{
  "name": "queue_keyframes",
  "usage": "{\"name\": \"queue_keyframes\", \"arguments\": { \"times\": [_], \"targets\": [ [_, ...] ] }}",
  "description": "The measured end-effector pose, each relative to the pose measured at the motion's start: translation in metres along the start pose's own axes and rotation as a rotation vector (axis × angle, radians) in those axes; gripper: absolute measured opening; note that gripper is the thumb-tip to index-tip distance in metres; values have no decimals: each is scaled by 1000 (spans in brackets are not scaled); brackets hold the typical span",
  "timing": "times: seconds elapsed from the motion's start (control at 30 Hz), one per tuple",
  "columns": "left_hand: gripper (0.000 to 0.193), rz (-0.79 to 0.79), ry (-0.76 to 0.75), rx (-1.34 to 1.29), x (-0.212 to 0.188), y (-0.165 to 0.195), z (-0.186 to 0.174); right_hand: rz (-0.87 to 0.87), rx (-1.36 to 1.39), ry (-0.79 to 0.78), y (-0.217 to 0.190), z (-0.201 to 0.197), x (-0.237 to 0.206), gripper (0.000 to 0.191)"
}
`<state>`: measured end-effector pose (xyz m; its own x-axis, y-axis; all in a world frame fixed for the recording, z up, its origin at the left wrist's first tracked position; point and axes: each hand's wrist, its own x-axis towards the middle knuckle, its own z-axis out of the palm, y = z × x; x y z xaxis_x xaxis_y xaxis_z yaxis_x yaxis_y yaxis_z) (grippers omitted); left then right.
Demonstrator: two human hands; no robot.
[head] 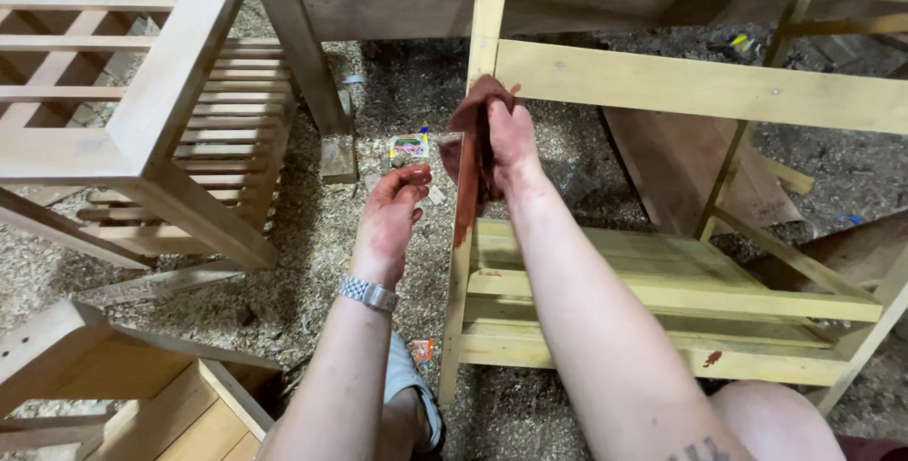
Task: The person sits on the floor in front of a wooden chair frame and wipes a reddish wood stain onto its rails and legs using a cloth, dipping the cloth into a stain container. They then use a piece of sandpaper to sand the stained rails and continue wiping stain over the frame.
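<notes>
Right hand [511, 139] clenched on a stain-soaked reddish-brown rag [476, 135], pressing it against the front upright post [470, 177] of the pale bare-wood shelf frame [700, 92], just below where the frame's upper rail [700, 90] meets that post. Post is dark red-brown under the rag and for a stretch below it; everything further down the post and the frame's slatted lower shelf [662, 281] is raw, apart from one small red drip on the lowest front rail [711, 359]. Left hand [390, 215] is released: fingers loosely curled, palm up, stained red, holding nothing, hovering just left of the post; metal watch band [369, 294] on that wrist. Right forearm runs up from bottom right, wrist bent slightly so the palm faces the post. To do this well, my read: keep the rag wrapped round the post corner, wipe long strokes with the grain, keep a wet edge so no lap marks show, catch runs before they reach the shelf, wipe off that drip. Free hand would do better steadying the post above the rag. Floor left of the post is deep in sawdust [312, 234], with a small colourful packet [409, 146] lying there. A finished slatted piece [142, 92] stands well left of the post.
</notes>
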<state>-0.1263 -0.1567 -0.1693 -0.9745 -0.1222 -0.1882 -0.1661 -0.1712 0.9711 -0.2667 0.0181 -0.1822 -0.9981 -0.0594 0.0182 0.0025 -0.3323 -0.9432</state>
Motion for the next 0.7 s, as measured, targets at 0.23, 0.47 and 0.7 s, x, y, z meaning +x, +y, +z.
{"name": "queue_keyframes", "arguments": {
  "times": [0.23,0.47,0.7],
  "targets": [
    [31,-34,-62,-27,16,-25,18,-216,-553,104,-7,16,-17,27],
    [35,-10,-60,-222,38,-50,16,-433,-1097,379,11,34,-82,82],
    [41,-71,-74,-187,32,-36,13,-373,-1052,209,12,-14,-143,61]
  ]
}}
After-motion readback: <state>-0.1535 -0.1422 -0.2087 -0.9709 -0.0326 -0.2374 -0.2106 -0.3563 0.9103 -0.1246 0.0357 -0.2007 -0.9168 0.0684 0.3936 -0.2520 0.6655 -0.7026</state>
